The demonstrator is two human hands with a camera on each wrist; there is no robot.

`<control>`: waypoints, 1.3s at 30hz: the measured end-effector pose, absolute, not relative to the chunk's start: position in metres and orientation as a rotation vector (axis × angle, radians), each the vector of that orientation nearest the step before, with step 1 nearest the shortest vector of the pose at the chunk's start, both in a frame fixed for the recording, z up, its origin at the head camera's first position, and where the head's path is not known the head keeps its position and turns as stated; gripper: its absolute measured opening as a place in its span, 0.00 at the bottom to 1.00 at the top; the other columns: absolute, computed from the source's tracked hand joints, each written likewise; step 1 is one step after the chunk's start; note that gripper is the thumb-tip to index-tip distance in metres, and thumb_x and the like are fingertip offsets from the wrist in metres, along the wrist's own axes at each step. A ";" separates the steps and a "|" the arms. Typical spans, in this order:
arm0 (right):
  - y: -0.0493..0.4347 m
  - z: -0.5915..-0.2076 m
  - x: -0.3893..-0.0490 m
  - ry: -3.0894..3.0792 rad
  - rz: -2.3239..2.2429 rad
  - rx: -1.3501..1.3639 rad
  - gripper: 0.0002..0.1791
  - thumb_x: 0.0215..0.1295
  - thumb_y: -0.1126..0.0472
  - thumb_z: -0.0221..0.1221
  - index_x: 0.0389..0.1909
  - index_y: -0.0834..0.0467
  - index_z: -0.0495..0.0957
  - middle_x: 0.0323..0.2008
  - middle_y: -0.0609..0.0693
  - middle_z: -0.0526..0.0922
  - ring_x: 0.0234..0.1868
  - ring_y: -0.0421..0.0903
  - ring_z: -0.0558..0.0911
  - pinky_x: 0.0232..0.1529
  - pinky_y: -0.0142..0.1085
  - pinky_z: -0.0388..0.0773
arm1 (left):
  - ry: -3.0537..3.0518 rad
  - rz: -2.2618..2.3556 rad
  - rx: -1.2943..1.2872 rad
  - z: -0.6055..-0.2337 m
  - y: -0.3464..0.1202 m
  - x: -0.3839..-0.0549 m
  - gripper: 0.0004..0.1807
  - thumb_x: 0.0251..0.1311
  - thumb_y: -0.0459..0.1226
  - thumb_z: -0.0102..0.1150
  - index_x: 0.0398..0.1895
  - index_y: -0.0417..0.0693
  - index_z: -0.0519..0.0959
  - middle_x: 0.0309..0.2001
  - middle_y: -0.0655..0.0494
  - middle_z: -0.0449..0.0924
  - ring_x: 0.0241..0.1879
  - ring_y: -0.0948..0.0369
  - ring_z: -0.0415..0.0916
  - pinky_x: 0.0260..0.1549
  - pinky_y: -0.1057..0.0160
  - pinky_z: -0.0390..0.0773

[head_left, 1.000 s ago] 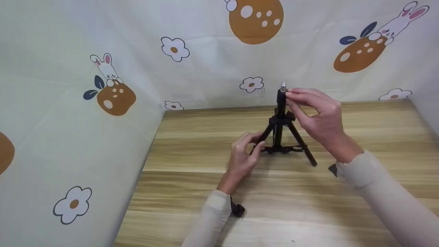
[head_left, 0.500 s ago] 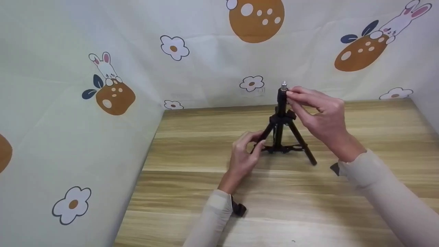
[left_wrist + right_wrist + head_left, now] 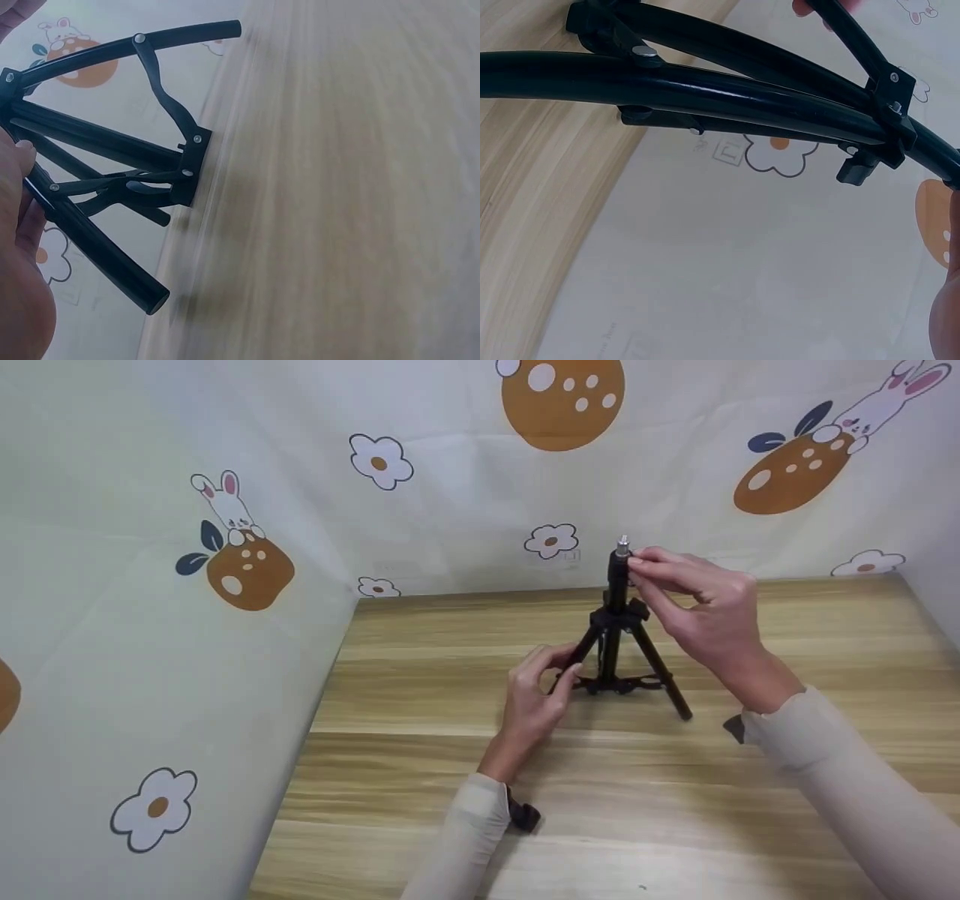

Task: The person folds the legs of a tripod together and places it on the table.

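A small black tripod stand (image 3: pixel 611 619) is upright with its legs spread, over the wooden table. Its silver screw tip (image 3: pixel 622 546) points upward. My left hand (image 3: pixel 534 690) grips the left leg (image 3: pixel 581 656) between thumb and fingers. Near the top, my right hand (image 3: pixel 709 604) pinches the black collar (image 3: pixel 617 568) just below the silver tip. The left wrist view shows a leg (image 3: pixel 112 255) with an open foot end and the folding braces (image 3: pixel 169 105). In the right wrist view a clamp knob (image 3: pixel 857 169) sticks out at the hub. Whether every foot touches the table cannot be told.
The wooden tabletop (image 3: pixel 420 720) runs up to a pale cloth backdrop (image 3: pixel 450 517) printed with rabbits, oranges and flowers. More of the cloth hangs along the left side (image 3: pixel 247 697). A black wrist strap piece (image 3: pixel 523 816) shows beside the left sleeve.
The head view has tilted very slightly. Both hands keep the same hold on the tripod stand, with no clear movement of it.
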State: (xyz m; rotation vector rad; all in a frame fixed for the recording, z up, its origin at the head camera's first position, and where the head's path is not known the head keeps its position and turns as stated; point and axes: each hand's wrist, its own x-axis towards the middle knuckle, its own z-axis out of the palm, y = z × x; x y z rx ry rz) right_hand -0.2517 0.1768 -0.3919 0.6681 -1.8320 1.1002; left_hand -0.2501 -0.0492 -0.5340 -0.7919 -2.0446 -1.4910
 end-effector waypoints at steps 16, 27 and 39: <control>0.180 -0.394 -0.254 -1.839 1.108 0.685 0.15 0.59 0.77 0.75 0.45 0.59 0.94 0.48 0.56 0.94 0.51 0.38 0.92 0.51 0.23 0.88 | -2.039 -1.474 -0.794 -0.532 -0.047 -0.251 0.14 0.66 0.27 0.73 0.54 0.43 0.88 0.43 0.53 0.90 0.44 0.62 0.88 0.50 0.67 0.91; 0.181 -0.393 -0.254 -1.853 1.087 0.675 0.15 0.60 0.75 0.76 0.46 0.57 0.94 0.47 0.55 0.94 0.50 0.46 0.94 0.52 0.22 0.87 | -2.022 -1.486 -0.795 -0.530 -0.046 -0.251 0.12 0.69 0.30 0.72 0.54 0.44 0.87 0.43 0.53 0.91 0.43 0.60 0.89 0.50 0.66 0.91; 0.180 -0.394 -0.254 -1.838 1.097 0.664 0.14 0.60 0.75 0.76 0.44 0.57 0.94 0.47 0.56 0.94 0.48 0.55 0.94 0.52 0.22 0.88 | -2.024 -1.507 -0.780 -0.528 -0.043 -0.251 0.14 0.67 0.29 0.72 0.54 0.43 0.87 0.45 0.52 0.91 0.44 0.61 0.89 0.52 0.66 0.91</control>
